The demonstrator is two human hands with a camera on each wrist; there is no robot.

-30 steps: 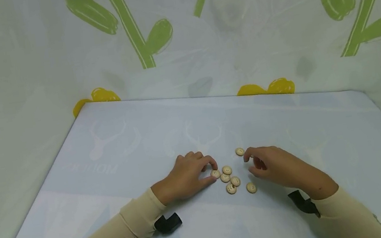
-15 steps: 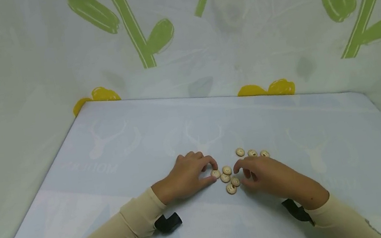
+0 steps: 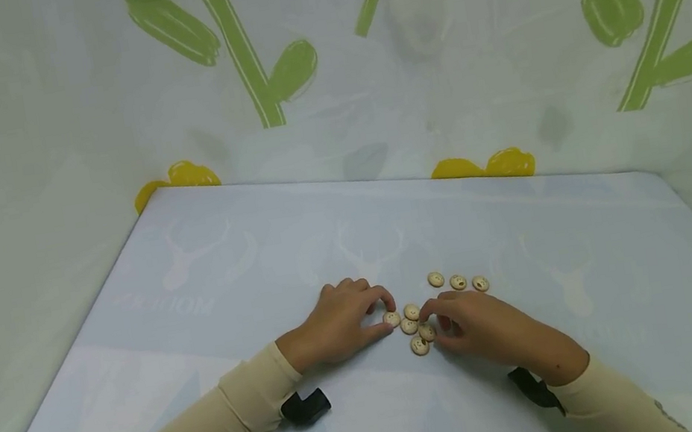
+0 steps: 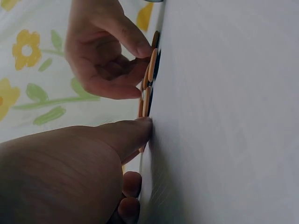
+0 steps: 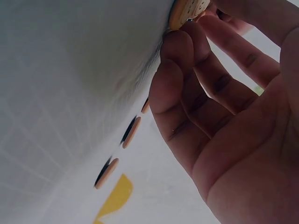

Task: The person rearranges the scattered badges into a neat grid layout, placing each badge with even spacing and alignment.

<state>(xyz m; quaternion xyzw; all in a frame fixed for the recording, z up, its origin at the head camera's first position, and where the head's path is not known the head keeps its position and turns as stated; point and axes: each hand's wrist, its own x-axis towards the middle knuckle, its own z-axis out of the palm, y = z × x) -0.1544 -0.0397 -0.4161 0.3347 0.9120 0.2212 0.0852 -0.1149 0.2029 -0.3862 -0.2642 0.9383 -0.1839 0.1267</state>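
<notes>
My left hand (image 3: 334, 325) rests on the table with thumb and index finger pinching the edges of a round wooden button (image 3: 392, 320). Just right of it lies a loose cluster of similar buttons, among them one pale button (image 3: 412, 311) and a lower one (image 3: 420, 345). My right hand (image 3: 482, 326) curls its thumb and index finger around another button (image 3: 428, 332) at the cluster's right side. In the right wrist view that four-holed button (image 5: 194, 11) shows right at the fingertips. The left thumb (image 4: 135, 133) hides most of its button in the left wrist view.
Behind the right hand, three buttons lie in a spaced row, the middle button (image 3: 458, 282) among them. The table (image 3: 250, 427) wears a pale blue-white cover with faint deer prints. A curtain (image 3: 338, 81) with green stems and yellow flowers hangs behind it.
My right hand has moved left and slightly toward me, from the row to the cluster, uncovering the row's right end. A separate button near it is now hidden. My left hand stays put.
</notes>
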